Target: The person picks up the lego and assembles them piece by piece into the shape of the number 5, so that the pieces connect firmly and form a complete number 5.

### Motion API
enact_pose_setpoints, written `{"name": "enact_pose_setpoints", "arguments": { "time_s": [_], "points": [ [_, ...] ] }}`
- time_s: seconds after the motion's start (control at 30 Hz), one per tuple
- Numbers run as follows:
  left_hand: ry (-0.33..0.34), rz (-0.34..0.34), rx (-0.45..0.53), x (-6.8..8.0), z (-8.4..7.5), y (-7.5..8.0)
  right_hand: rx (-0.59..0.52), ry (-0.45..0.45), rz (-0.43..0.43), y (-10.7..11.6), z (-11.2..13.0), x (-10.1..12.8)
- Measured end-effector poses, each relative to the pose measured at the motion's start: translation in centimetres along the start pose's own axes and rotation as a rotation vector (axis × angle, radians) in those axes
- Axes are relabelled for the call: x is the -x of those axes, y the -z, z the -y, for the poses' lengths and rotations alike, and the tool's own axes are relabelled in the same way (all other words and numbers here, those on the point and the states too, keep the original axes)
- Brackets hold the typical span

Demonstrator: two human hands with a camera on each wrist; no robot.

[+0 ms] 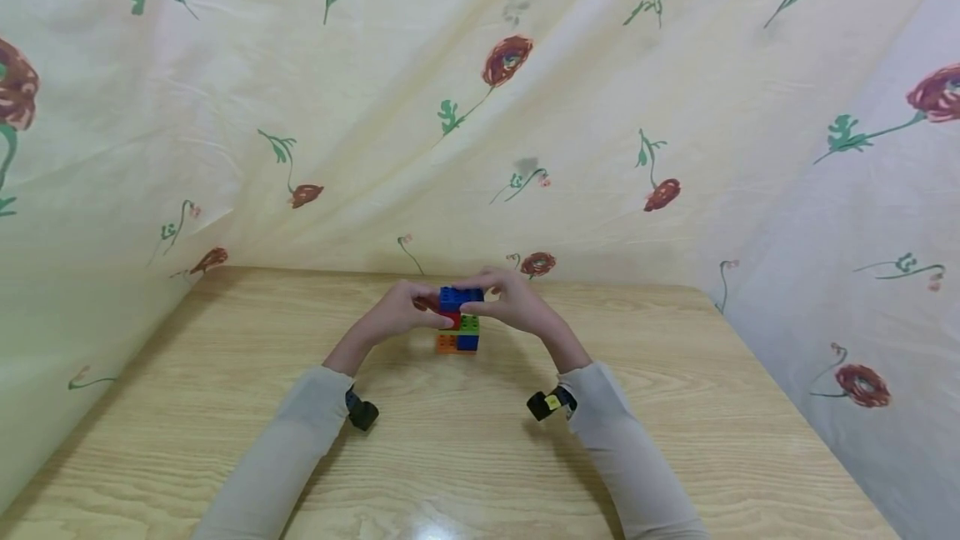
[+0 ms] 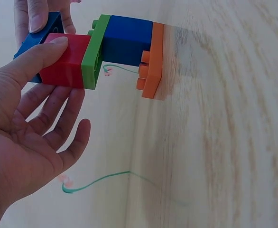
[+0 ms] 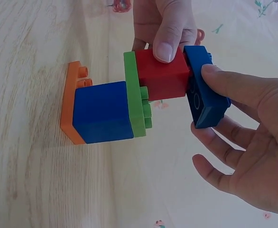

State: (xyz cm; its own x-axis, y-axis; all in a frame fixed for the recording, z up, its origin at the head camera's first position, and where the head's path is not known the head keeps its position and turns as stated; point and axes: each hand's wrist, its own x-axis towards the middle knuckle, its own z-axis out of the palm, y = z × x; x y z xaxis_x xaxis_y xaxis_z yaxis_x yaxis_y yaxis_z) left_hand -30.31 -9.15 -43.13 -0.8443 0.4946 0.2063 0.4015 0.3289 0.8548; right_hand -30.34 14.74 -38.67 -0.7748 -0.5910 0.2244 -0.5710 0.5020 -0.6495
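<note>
A small brick stack (image 1: 458,330) stands on the wooden table (image 1: 465,457). It has an orange plate (image 3: 70,102) at the bottom, then a blue brick (image 3: 103,111), a green plate (image 3: 134,95) and a red brick (image 3: 162,76). My left hand (image 1: 420,313) holds the red brick (image 2: 65,61), thumb on its front and fingers behind. My right hand (image 1: 491,298) pinches a dark blue brick (image 3: 203,90) that sits against the top of the red one, thumb on its side.
A flowered cloth (image 1: 480,107) hangs behind the table and down both sides, close to the far edge. Both forearms, in pale sleeves with a black wrist camera (image 1: 362,412) on each, stretch over the near half of the table.
</note>
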Motion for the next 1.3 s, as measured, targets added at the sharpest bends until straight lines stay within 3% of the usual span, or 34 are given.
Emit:
{"name": "enact_pose_setpoints", "arguments": {
  "time_s": [0.33,0.7,1.1,1.3],
  "points": [
    [-0.016,-0.009,-0.062,0.24,0.46,-0.31,-0.038,-0.023,0.032,-0.07,-0.10,0.48],
    [-0.042,-0.025,-0.063,-0.36,0.05,0.19,-0.004,0.011,0.006,0.25,-0.04,0.06],
    [-0.032,-0.036,-0.051,-0.28,0.21,0.25,-0.061,0.014,-0.002,0.02,0.22,0.01],
    [-0.030,-0.006,-0.026,-0.09,0.46,-0.04,-0.029,0.008,0.008,0.06,-0.09,0.23]
  ]
}}
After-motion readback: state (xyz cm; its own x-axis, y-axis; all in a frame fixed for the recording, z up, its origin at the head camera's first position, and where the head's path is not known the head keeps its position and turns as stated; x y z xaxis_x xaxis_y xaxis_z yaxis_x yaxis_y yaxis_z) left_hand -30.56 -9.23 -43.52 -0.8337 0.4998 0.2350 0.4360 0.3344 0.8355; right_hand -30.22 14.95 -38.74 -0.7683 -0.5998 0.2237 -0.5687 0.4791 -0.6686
